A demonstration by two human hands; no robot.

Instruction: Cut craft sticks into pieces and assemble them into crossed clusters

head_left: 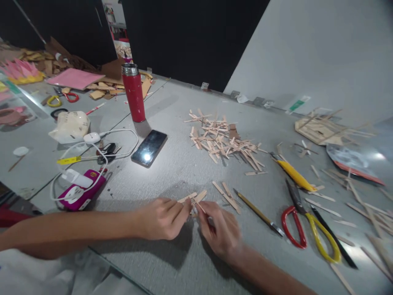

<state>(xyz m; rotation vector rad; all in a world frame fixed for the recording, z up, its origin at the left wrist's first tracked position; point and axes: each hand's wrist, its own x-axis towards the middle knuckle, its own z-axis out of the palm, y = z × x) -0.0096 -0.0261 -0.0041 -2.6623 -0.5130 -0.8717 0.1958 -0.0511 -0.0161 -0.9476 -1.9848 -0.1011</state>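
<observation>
My left hand (162,218) rests on the grey table (178,164) near the front edge, fingers pinched on short wooden stick pieces (193,197). Facing it, my right hand (220,230) pinches the same small bundle of sticks from the right. The two hands touch at the fingertips. Two loose stick pieces (226,195) lie just beyond my right hand. A pile of cut wooden sticks (222,141) sits further back in the middle of the table.
A thin pencil-like tool (258,212), red-and-yellow scissors (307,223) and a yellow cutter (294,175) lie to the right. A black phone (149,148), red flask (134,92), magenta device with white cables (81,189) stand left. Cardboard scraps lie at the back left.
</observation>
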